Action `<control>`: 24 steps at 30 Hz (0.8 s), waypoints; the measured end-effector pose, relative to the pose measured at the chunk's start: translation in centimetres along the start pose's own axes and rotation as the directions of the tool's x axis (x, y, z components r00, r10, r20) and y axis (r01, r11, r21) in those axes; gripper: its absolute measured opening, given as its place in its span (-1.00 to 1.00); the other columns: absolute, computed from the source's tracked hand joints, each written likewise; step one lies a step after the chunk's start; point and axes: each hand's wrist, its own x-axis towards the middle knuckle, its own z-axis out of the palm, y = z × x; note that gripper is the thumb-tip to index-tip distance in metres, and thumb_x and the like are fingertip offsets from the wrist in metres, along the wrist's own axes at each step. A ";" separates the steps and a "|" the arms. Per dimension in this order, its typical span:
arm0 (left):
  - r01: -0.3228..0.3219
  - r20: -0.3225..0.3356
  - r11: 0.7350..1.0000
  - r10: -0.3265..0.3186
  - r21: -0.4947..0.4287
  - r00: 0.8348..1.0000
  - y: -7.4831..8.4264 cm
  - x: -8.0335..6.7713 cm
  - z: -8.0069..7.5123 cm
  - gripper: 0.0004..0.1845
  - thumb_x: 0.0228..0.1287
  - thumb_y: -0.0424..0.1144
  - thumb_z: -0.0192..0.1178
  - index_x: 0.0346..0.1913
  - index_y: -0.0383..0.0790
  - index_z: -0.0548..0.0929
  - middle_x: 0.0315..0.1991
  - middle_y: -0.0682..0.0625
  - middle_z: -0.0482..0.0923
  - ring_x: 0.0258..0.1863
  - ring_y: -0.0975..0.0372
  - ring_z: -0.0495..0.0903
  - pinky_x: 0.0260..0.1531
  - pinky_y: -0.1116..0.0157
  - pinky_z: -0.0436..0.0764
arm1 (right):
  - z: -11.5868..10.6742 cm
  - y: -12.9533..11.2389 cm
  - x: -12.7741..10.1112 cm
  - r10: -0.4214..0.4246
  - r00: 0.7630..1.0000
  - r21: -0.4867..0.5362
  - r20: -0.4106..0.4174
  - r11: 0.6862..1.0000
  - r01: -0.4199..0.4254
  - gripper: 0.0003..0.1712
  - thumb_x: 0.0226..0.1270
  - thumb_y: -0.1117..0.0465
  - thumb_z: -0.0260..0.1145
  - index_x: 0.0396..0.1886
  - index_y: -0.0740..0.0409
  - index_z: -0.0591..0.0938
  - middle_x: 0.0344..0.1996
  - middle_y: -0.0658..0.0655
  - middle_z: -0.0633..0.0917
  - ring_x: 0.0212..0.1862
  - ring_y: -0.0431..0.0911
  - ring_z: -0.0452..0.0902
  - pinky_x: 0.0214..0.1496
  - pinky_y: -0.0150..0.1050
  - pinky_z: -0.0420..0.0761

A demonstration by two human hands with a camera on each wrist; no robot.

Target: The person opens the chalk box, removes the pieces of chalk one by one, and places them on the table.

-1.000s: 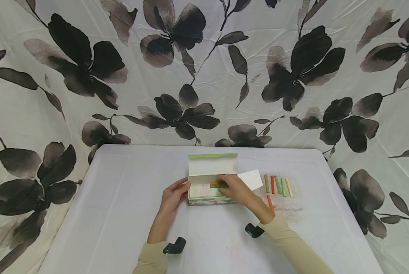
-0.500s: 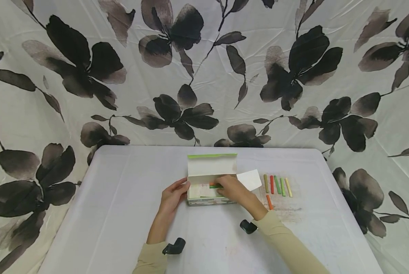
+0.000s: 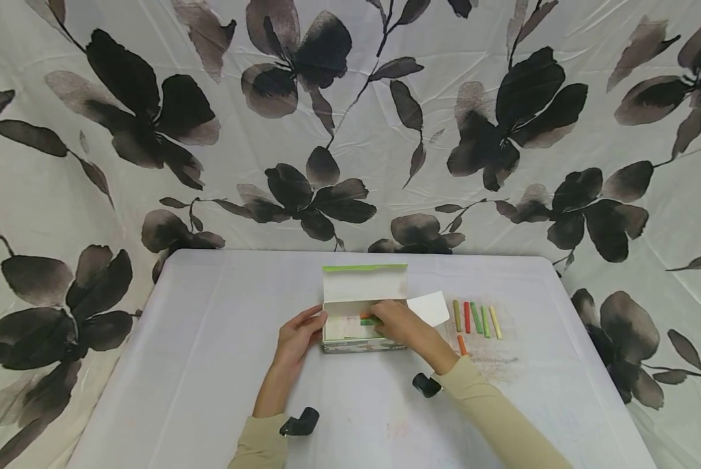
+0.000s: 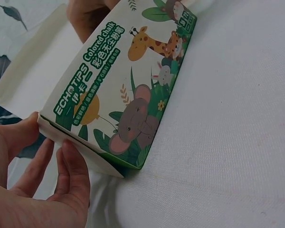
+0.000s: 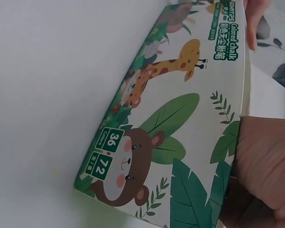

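An opened box of colored chalk (image 3: 365, 346) stands on the table, its printed front facing me and its lid (image 3: 365, 284) raised at the back. My left hand (image 3: 294, 335) grips the box's left end; in the left wrist view the thumb (image 4: 16, 140) is at the top corner and the fingers (image 4: 76, 166) lie against the end panel. My right hand (image 3: 400, 320) reaches inside from the right, fingers curled at a green chalk stick (image 3: 366, 322) beside an orange one (image 3: 364, 316). The box front hides these fingertips in the right wrist view.
Right of the box, several chalk sticks stand in a row, among them a red one (image 3: 467, 317) and a yellow one (image 3: 496, 322). An orange-red stick (image 3: 462, 344) lies nearer, by the right forearm. A white side flap (image 3: 432, 308) sticks out. Chalk dust marks the white table (image 3: 221, 293).
The right hand has shifted slightly left within the box, its forearm and sleeve moving left too. Less of the green chalk stick shows past its fingers. The left hand keeps its place.
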 end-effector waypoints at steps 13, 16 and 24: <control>-0.002 -0.004 1.000 0.002 -0.008 1.000 -0.1 0.0 0.0 -0.55 0.36 -0.28 0.38 0.27 -0.30 0.64 -0.13 -0.03 0.65 -0.24 0.23 0.62 -0.26 0.45 0.61 | 0.0 0.2 1.3 -0.128 0.982 -0.138 0.142 0.979 0.148 -0.85 0.31 0.50 0.42 -0.38 0.22 0.66 -0.56 -0.01 0.51 -0.46 -0.18 0.27 -0.37 -0.30 0.32; -0.003 -0.003 1.000 0.003 -0.012 1.000 -0.2 0.1 0.1 -0.55 0.36 -0.28 0.39 0.27 -0.31 0.64 -0.13 -0.04 0.65 -0.22 0.21 0.63 -0.25 0.45 0.62 | -0.2 0.2 1.3 -0.112 0.979 -0.136 0.171 0.981 0.136 -0.86 0.34 0.48 0.40 -0.37 0.21 0.66 -0.55 -0.02 0.50 -0.45 -0.17 0.27 -0.35 -0.28 0.32; -0.008 0.000 1.000 0.008 -0.027 1.000 -0.2 0.2 0.0 -0.55 0.36 -0.29 0.39 0.26 -0.34 0.64 -0.17 -0.02 0.66 -0.23 0.21 0.64 -0.28 0.45 0.62 | -1.0 1.3 -0.1 -0.132 0.988 0.018 0.078 0.991 0.131 -0.88 0.37 0.42 0.39 -0.14 0.21 0.72 -0.27 0.04 0.70 -0.28 -0.17 0.49 -0.18 -0.26 0.57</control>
